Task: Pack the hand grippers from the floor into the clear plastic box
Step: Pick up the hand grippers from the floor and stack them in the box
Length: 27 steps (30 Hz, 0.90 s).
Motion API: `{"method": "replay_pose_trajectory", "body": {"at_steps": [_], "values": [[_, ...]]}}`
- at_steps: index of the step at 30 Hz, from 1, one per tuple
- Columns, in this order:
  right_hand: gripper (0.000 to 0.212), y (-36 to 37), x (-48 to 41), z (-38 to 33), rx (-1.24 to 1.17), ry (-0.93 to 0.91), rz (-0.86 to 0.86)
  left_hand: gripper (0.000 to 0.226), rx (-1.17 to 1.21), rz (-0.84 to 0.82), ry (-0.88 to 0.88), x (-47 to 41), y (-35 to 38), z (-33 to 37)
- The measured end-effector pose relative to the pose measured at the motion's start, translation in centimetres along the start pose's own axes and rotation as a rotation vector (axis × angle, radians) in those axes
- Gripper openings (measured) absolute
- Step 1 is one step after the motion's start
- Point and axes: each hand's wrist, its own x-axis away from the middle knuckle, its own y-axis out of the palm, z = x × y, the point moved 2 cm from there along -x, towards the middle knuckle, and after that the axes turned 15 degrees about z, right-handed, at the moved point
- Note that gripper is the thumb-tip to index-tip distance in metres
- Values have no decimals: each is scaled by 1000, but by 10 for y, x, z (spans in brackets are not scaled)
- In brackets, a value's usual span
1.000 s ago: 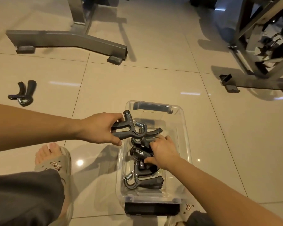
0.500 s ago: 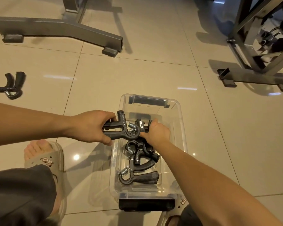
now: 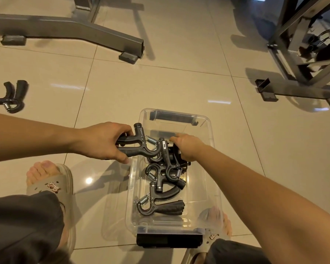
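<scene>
right hand (image 3: 187,147) shifted farther in clear box (image 3: 179,112); it and left hand (image 3: 103,141) grip grippers (image 3: 141,147).

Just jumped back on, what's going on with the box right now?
A person is packing hand grippers into the clear plastic box. The left hand grips one gripper by its handles over the box's left rim. The right hand reaches inside, gripping the top gripper of the pile. A loose gripper lies on the floor, far left.

The glossy beige tiled floor (image 3: 160,88) carries a clear plastic box (image 3: 211,168), one stray black hand gripper (image 3: 11,97), and grey metal equipment frames (image 3: 69,30).
</scene>
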Motion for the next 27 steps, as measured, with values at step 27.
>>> {"method": "replay_pose_trajectory", "body": {"at_steps": [27], "values": [[20, -2, 45, -29, 170, 98, 24, 47, -16, 36, -7, 1, -9, 12]]}}
